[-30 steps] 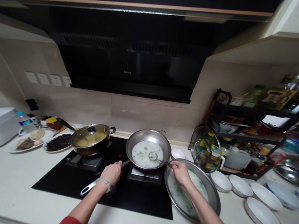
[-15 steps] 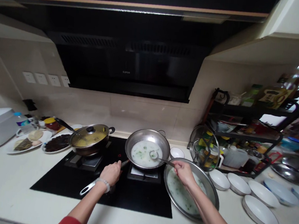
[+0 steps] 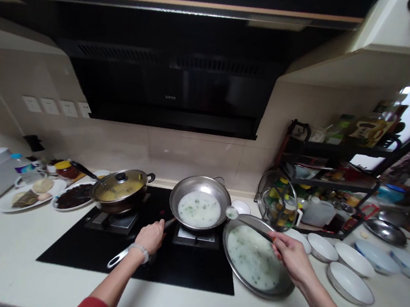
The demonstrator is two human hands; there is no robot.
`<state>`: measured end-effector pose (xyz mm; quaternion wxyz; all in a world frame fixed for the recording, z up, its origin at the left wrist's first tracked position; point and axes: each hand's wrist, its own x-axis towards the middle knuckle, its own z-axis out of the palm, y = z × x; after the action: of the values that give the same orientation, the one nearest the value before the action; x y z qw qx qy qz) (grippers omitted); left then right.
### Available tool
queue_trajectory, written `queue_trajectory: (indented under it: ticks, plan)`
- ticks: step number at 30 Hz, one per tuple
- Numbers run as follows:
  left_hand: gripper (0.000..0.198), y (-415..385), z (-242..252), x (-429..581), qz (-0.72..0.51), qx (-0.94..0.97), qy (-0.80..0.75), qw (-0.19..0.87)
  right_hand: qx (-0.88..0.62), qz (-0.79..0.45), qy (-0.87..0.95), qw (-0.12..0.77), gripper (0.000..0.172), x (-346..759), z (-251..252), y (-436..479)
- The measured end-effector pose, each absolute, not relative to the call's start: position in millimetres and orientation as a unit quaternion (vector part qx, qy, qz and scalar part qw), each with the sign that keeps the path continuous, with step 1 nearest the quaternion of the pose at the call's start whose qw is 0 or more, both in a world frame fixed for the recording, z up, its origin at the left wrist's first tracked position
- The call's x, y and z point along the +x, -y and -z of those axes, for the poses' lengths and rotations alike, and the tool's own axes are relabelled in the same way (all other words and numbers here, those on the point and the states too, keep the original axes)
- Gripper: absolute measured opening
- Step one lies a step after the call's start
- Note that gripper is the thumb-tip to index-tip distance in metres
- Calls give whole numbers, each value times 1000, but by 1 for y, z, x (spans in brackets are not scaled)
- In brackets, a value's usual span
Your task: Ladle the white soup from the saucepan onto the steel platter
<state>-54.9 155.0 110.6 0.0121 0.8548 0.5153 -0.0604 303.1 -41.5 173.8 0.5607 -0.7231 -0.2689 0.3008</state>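
Note:
My left hand (image 3: 150,235) is closed round the handle of a steel pan (image 3: 200,194) on the right burner; the pan holds white batter with green flecks. My right hand (image 3: 289,255) grips a metal ladle (image 3: 247,222) by its handle. The ladle's bowl hangs over the gap between the pan and a wide steel basin (image 3: 278,290) of the same batter, which stands on the counter to the right of the hob.
A glass-lidded pot (image 3: 120,191) sits on the left burner of the black hob (image 3: 106,255). Plates of food (image 3: 72,195) lie at the far left. Several white bowls (image 3: 350,283) and a loaded rack (image 3: 333,186) stand to the right.
My right hand has drawn the ladle out of the pan and moved right, so its bowl now hangs at the basin's edge. My left hand stays on the pan handle.

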Motion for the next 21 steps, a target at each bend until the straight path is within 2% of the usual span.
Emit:
queue_trajectory:
  ticks: [3, 9, 14, 16, 19, 21]
  plan:
    - [34, -155, -109, -55, 61, 856, -513, 10, -760, -242, 310, 517, 45, 321, -156, 63]
    - [34, -158, -104, -57, 57, 860, -507, -4, -822, -40, 467, 323, 36, 331, -111, 95]
    - [34, -157, -106, -56, 59, 859, -508, -2, -813, 43, 548, 190, 47, 322, -90, 109]
    - [34, -156, -108, -56, 62, 859, -508, 1, -813, 62, 542, 202, 45, 323, -92, 107]
    - [33, -156, -109, -55, 70, 856, -513, 8, -809, 61, 508, 291, 40, 328, -108, 99]
    - [33, -155, -110, -54, 69, 855, -513, 8, -817, 18, 457, 351, 42, 328, -123, 91]
